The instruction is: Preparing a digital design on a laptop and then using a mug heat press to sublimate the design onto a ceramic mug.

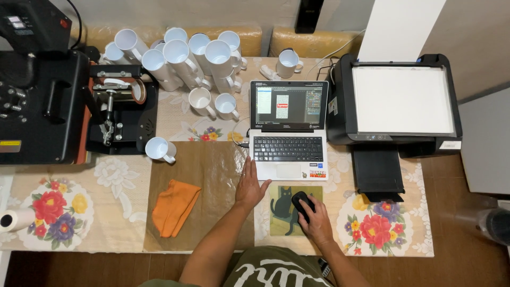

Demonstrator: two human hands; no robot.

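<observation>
My right hand (317,218) is closed over a black computer mouse (301,200) on a green mouse pad (280,212) with a black cat picture. My left hand (250,185) lies flat, fingers apart, on the brown sheet (204,162) just left of a small white laptop (288,149). The laptop is open with an image editor on its screen (288,105).
Several white mugs (186,58) cluster at the back; one mug (159,149) stands alone by a black mug press (119,109). A black heat press (37,85) is at far left, a black printer (396,101) with white paper at right. An orange cloth (173,206) lies on the brown sheet.
</observation>
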